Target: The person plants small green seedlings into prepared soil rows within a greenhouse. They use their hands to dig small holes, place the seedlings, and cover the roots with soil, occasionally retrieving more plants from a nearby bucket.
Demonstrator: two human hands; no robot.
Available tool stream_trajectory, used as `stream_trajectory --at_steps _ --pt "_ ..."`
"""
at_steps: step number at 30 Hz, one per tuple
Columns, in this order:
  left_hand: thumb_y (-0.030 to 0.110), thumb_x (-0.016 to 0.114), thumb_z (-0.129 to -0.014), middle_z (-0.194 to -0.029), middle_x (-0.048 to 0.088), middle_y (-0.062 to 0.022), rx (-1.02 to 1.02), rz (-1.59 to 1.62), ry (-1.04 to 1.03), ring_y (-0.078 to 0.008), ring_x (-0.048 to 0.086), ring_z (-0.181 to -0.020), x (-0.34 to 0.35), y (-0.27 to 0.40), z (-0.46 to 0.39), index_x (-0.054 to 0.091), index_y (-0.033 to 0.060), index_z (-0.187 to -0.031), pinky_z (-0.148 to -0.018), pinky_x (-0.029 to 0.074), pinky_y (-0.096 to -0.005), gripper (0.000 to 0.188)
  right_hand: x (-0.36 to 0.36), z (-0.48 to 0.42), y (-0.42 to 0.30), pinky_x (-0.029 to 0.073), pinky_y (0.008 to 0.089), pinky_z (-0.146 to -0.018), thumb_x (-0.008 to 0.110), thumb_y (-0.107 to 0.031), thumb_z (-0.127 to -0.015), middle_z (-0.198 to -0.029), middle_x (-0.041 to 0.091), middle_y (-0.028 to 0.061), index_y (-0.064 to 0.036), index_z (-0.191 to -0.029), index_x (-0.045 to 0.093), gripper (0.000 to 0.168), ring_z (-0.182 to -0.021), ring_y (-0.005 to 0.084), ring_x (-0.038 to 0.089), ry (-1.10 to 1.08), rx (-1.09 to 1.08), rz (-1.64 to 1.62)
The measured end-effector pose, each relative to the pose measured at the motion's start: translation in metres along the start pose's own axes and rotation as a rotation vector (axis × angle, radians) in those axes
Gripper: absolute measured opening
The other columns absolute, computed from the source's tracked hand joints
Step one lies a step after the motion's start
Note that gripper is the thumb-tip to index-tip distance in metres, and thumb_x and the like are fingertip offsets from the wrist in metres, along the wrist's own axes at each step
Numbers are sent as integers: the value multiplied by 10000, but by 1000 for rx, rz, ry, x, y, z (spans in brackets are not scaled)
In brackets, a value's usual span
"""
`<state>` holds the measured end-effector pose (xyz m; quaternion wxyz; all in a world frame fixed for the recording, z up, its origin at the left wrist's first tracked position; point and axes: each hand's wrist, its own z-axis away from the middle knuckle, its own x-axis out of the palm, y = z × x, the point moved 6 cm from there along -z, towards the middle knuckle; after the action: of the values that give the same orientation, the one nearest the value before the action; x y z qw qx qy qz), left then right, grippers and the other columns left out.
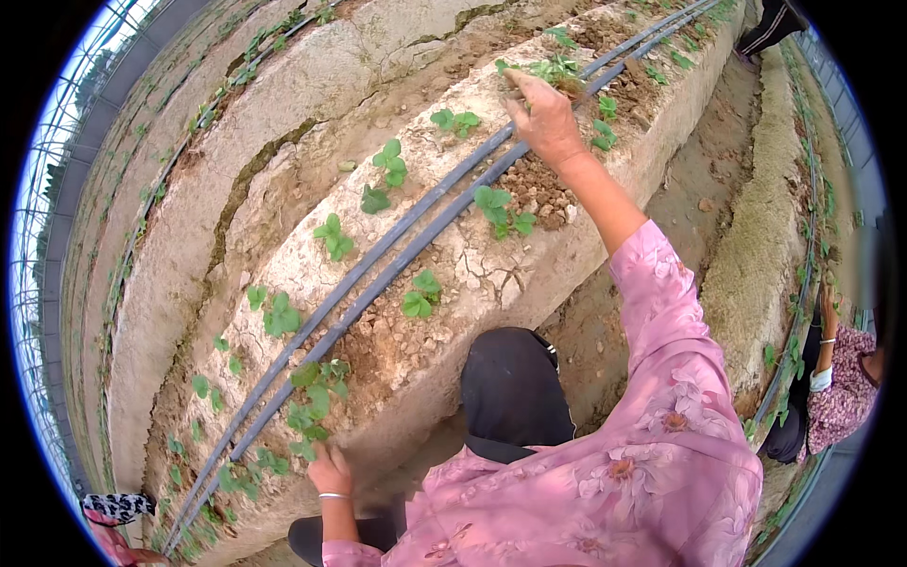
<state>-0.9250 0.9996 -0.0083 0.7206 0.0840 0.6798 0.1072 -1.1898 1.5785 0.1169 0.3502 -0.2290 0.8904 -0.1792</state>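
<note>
My right hand (545,119) reaches over the raised soil bed (489,273), its thumb and forefinger apart near a small leaf at the bed's far edge. Just beyond the knuckles lies a clump of green seedlings (556,69) with brown, root-like strands, partly hidden by the hand. My left hand (331,469) is low at the bed's near side, fingers curled against the lower leaves of a leafy plant (312,404). Whether those fingers grip a leaf or stem is hidden. Two dark drip pipes (411,248) run lengthwise along the bed, between rows of young three-leaved plants (392,163).
My bent knee (517,383) is close to the bed's side wall. A muddy furrow (708,170) separates it from another bed (751,234). One person (840,390) is at the right, another's leg (772,25) shows at the top, and someone's arm (117,542) at lower left.
</note>
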Motion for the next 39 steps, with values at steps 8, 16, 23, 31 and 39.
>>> stream_trajectory --at_steps 8,16,23,31,39 --pt "193 528 -909 -900 586 -305 38 41 -137 -516 542 -833 -2 12 -16 497 3 -1067 -688 424 -558 249 10 185 -183 488 354 -523 691 -124 -811 -668 583 79 -58 -943 626 161 -571 242 597 -333 -144 -519" --pt "473 412 -961 -883 629 -340 119 -83 -226 -515 603 -747 43 -68 -4 417 65 -1356 -660 473 -586 568 57 232 -200 467 452 -541 632 -274 -838 -607 583 140 -58 -686 535 281 -632 363 603 -781 -124 -504" --pt "450 397 -973 -750 633 -302 180 -158 -202 -480 600 -633 51 -71 -16 448 60 -1320 -618 468 -577 524 94 259 -206 520 466 -624 684 -263 -723 -705 656 171 -48 -724 679 215 -708 376 650 -1118 -208 -173" --pt "228 479 -975 -810 610 -288 158 -54 -243 -467 584 -708 22 -36 -22 465 -36 -1138 -572 424 -487 310 107 269 -205 525 462 -627 690 -185 -643 -731 669 163 -49 -718 687 156 -733 353 662 -1113 -210 -59" --pt "224 492 -967 -760 608 -273 242 21 -230 -463 565 -661 6 -19 -11 466 -88 -1206 -566 417 -476 393 106 263 -212 515 465 -633 703 -231 -632 -745 669 156 -64 -734 685 197 -750 347 657 -1134 -186 -52"
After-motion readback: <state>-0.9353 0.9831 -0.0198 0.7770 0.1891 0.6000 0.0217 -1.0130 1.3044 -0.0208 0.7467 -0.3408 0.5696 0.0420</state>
